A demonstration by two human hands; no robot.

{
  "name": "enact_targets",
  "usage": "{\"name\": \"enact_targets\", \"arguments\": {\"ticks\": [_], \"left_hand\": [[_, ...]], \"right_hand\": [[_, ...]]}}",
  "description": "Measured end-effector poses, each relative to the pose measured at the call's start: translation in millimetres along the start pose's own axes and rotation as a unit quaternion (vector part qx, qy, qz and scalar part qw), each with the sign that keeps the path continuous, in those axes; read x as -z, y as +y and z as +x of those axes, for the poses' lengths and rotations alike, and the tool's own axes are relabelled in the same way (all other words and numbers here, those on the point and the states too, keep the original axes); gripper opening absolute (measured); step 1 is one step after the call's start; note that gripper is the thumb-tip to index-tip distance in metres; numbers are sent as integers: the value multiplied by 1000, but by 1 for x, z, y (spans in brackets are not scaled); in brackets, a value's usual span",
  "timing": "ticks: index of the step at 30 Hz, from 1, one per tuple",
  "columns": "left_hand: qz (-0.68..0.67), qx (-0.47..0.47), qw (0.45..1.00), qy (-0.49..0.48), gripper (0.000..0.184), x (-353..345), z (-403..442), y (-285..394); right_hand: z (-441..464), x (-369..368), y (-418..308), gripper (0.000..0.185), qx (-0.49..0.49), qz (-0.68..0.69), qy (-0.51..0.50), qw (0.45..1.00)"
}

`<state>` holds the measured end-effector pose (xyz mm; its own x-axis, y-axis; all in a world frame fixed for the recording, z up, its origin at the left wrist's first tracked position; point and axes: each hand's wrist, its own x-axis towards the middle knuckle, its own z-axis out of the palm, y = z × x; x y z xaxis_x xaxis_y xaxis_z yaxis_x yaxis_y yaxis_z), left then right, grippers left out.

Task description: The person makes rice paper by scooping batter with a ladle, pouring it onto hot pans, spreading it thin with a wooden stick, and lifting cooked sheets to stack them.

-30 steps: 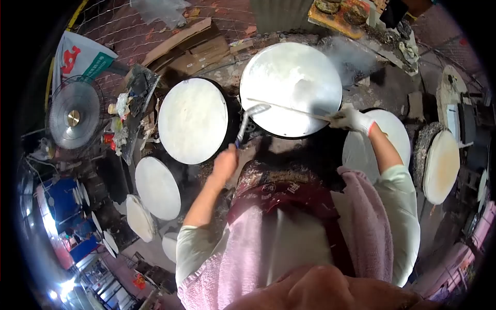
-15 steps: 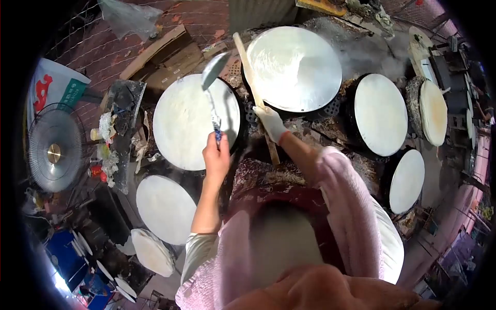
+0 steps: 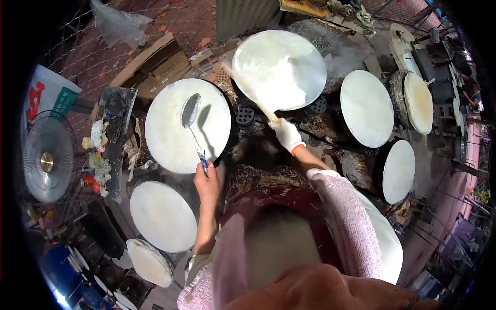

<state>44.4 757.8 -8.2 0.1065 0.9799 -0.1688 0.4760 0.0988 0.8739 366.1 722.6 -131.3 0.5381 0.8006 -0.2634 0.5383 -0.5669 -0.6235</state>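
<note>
My left hand (image 3: 207,182) is closed around the blue-patterned handle of a large metal spoon (image 3: 191,109). The spoon's bowl hangs over a round griddle covered with a pale sheet (image 3: 170,139) and casts a shadow on it. In a white glove, my right hand (image 3: 287,135) grips a long wooden stick (image 3: 265,110), blurred along its far part. The stick slants along the near left edge of another round griddle (image 3: 279,67), whose white surface looks wet and shiny. Whether the stick touches that surface, I cannot tell.
More round pale griddles stand at right (image 3: 367,108) and lower left (image 3: 163,217). Stacks of thin round sheets lie at far right (image 3: 419,103) and lower left (image 3: 150,262). A fan (image 3: 47,163) stands at left. Perforated coal briquettes (image 3: 244,115) sit between the griddles.
The spoon has come down and left, its bowl now turned to show its hollow. My right hand has shifted along the stick's side toward the shiny griddle, and the stick now slants more across its edge.
</note>
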Motion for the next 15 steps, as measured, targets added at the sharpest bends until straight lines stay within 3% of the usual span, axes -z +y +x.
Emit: {"name": "enact_targets", "arguments": {"ticks": [1,2,3,7,8,10,11,12,13,15], "left_hand": [[5,18,1000,5,21,-4,-2,6],[-9,7,1000,1,20,-8,-4,11],[-18,25,1000,1,20,-14,-7,22],[-63,79,995,-5,17,-43,-17,69],[-78,89,993,-6,17,-51,-21,77],[-110,98,989,-9,17,-65,-31,95],[-128,102,986,-9,17,-73,-35,102],[-121,102,987,-3,16,-79,-39,103],[-127,107,986,0,16,-83,-43,105],[-138,118,983,4,15,-90,-50,108]], "right_hand": [[-8,11,-3,42,25,-104,2,994],[-9,31,-4,43,-94,-50,-4,994],[-10,58,-2,43,-53,-59,23,997],[39,111,55,42,-122,-21,59,990],[50,112,64,38,-121,112,14,986],[39,95,76,40,39,105,-6,994],[36,72,99,43,231,-33,43,971],[3,112,56,41,34,-38,-151,987],[-5,117,56,38,24,-75,-173,982],[-6,157,61,39,64,-77,-112,989]]}}
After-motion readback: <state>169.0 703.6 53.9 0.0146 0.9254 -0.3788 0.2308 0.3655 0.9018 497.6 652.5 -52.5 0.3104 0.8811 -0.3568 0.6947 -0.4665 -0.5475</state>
